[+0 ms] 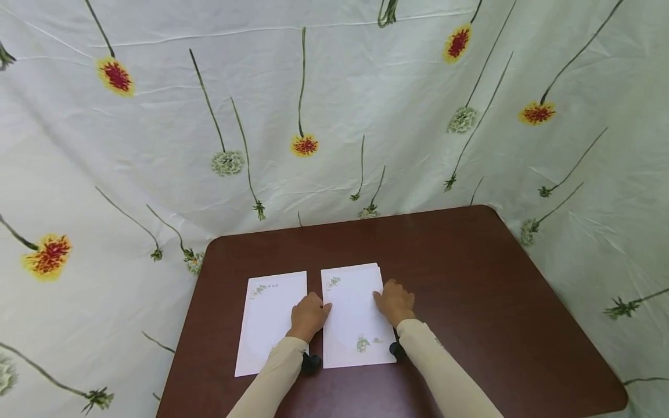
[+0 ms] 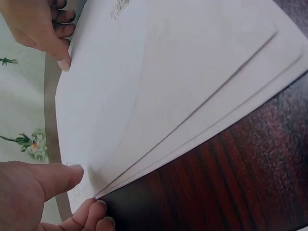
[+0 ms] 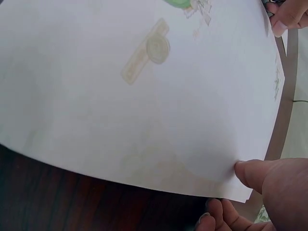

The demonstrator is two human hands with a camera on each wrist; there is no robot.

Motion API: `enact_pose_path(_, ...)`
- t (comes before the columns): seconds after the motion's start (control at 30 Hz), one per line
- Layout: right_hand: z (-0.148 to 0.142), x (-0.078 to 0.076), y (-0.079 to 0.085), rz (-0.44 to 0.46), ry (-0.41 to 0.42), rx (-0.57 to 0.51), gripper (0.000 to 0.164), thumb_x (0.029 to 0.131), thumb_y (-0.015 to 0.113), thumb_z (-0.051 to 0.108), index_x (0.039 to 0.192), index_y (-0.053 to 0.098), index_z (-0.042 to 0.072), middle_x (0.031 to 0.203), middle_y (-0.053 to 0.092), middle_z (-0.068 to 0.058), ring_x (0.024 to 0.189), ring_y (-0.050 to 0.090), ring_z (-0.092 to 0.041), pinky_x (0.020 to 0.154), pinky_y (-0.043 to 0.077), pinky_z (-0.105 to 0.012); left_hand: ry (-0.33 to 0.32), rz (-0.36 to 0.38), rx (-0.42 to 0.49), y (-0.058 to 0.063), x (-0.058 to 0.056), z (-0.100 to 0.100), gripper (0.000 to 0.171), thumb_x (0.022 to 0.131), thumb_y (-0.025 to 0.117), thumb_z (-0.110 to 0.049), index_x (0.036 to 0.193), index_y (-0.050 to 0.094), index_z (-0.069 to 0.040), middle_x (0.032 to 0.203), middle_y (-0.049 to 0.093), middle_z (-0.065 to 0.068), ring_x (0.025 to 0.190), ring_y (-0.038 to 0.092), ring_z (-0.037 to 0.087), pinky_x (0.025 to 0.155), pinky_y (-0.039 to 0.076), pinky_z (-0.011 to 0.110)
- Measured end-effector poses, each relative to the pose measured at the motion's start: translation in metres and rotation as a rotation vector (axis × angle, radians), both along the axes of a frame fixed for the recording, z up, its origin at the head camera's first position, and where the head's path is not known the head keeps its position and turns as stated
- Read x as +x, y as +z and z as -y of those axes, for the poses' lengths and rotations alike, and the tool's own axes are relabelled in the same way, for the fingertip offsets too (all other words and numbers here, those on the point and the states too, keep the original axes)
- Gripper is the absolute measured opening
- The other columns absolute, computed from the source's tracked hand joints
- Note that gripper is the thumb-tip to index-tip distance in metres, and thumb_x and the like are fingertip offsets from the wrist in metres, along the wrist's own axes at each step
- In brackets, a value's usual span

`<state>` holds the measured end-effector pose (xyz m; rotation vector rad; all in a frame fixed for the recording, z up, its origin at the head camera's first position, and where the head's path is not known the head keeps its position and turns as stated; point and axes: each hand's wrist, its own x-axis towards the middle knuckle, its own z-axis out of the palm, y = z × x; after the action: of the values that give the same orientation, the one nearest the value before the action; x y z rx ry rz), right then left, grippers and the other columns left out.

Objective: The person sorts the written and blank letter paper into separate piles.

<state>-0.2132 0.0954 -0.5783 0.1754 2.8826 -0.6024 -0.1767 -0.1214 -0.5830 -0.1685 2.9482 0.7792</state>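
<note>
A small stack of white printed sheets (image 1: 352, 325) with pale flower motifs lies between both hands. My left hand (image 1: 309, 316) holds its left edge, thumb over the top and fingers curled at the side; the left wrist view shows the sheet edges (image 2: 192, 115) slightly fanned apart. On the opposite side, my right hand (image 1: 395, 302) pinches the right edge, its thumb (image 3: 250, 174) pressed on the top sheet and the fingers curled below the edge. A second white printed sheet (image 1: 269, 319) lies to the left, partly covered by my left hand and forearm.
Everything rests on a dark reddish-brown table (image 1: 460, 278) with rounded corners. A white cloth (image 1: 334, 174) printed with flowers hangs behind and beside the table. Dark wrist cameras (image 1: 311, 364) sit under both cream sleeves (image 1: 444, 366), close over the table.
</note>
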Motion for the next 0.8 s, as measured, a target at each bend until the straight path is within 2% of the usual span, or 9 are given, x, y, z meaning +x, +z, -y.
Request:
enact_pose_path(0.27,0.0003,0.0009,0.0031,0.015,-0.025,-0.039,0.056,0.100,0.070,0.035,0.129,0.057,-0.011,0.115,0.072,-0.027,0.107,0.071,-0.043,0.095,0.048,-0.057,0.017,0.003,0.021,0.0012,-0.0002,-0.0022,0.031,0.097,0.074,-0.025,0.078,0.063,-0.003,0.072,0.059,0.007,0.064,0.054,0.022,0.067,0.049,0.043)
enact_pose_path(0.5,-0.0010,0.0009,0.0046,0.014,-0.048,-0.078,0.055,0.100,0.070,0.034,0.130,0.055,-0.010,0.118,0.071,-0.027,0.108,0.071,-0.044,0.094,0.047,-0.058,0.038,0.019,0.050,0.0028,-0.0006,-0.0041,0.027,0.097,0.074,-0.023,0.092,0.063,0.001,0.079,0.064,0.011,0.071,0.060,0.025,0.076,0.053,0.048)
enact_pose_path(0.67,-0.0034,-0.0009,0.0033,0.019,-0.058,-0.105,0.054,0.101,0.070,0.031,0.132,0.054,-0.009,0.119,0.071,-0.028,0.110,0.070,-0.044,0.097,0.047,-0.058,0.050,0.018,0.091,0.0035,-0.0002,-0.0042,0.023,0.097,0.073,-0.021,0.093,0.062,-0.002,0.080,0.066,0.011,0.072,0.061,0.026,0.077,0.053,0.048)
enact_pose_path(0.8,-0.0049,-0.0011,0.0054,0.033,-0.087,-0.159,0.050,0.101,0.071,0.027,0.130,0.054,-0.010,0.118,0.070,-0.028,0.113,0.069,-0.045,0.102,0.048,-0.060,0.071,0.026,0.133,0.0011,-0.0003,-0.0034,0.021,0.098,0.073,-0.018,0.092,0.057,-0.006,0.079,0.064,0.009,0.071,0.059,0.025,0.071,0.050,0.043)
